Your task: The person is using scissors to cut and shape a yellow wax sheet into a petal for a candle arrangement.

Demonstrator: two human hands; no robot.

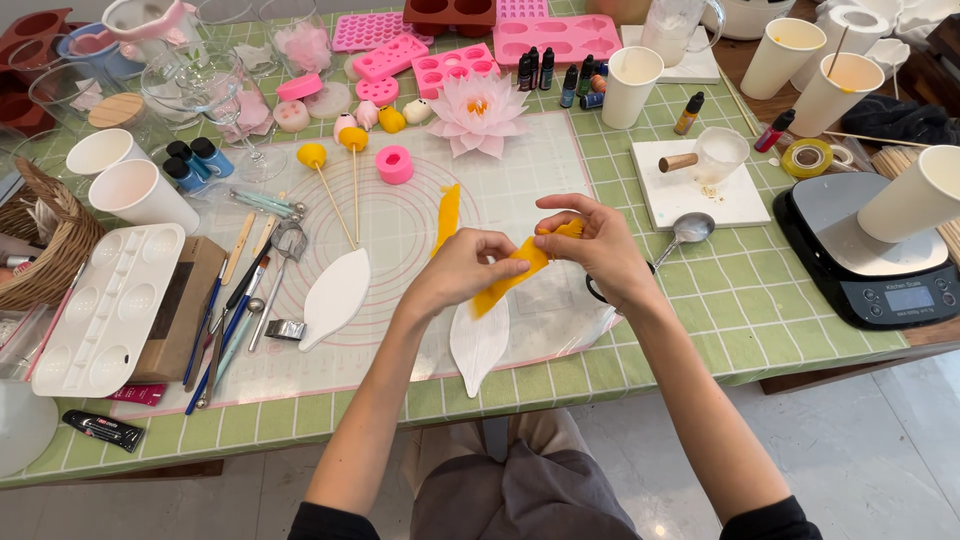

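Both my hands pinch a thin yellow petal-shaped strip (505,283) above the translucent work mat (400,225). My left hand (460,270) grips its lower middle part. My right hand (590,245) holds its upper end between thumb and fingers. Just under the strip lies a white leaf-shaped mould (480,340). A second white leaf mould (335,297) lies to the left, and another yellow petal (447,215) rests on the mat beyond my left hand.
A pink-white lotus flower (478,115), pink silicone moulds (560,38), small dye bottles (552,72), paper cups (632,85), a digital scale (880,265) carrying a cup, a white palette (105,305), brushes and tools (230,310), a wicker basket (40,250) crowd the green checked tablecloth (750,310).
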